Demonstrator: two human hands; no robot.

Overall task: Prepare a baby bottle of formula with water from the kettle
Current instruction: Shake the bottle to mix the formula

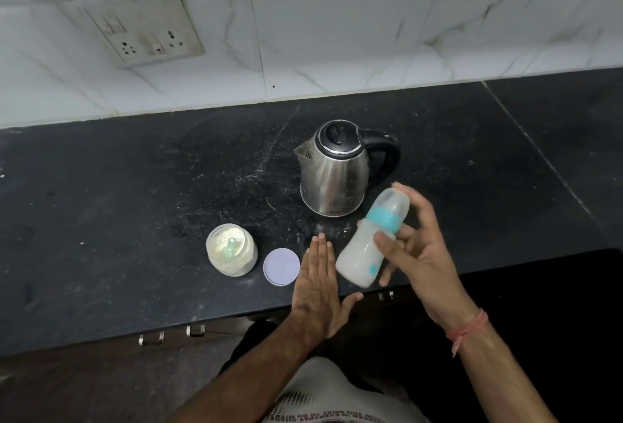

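Note:
My right hand [416, 247] grips a baby bottle [362, 254] with a teal collar and clear cap. The bottle is tilted, cap toward the kettle, held just above the counter's front edge, and holds milky white liquid. My left hand [318, 282] lies flat, fingers straight, on the black counter [135, 220] just left of the bottle. A steel kettle [332, 169] with a black lid and handle stands behind the bottle, spout pointing left. An open jar of formula powder [231, 254] with a scoop inside stands to the left, its pale round lid [281, 265] lying beside it.
The tiled wall behind the counter carries a socket plate [141, 26] at the upper left. Powder specks dot the counter around the kettle. Drawer handles [195, 331] show below the counter's front edge.

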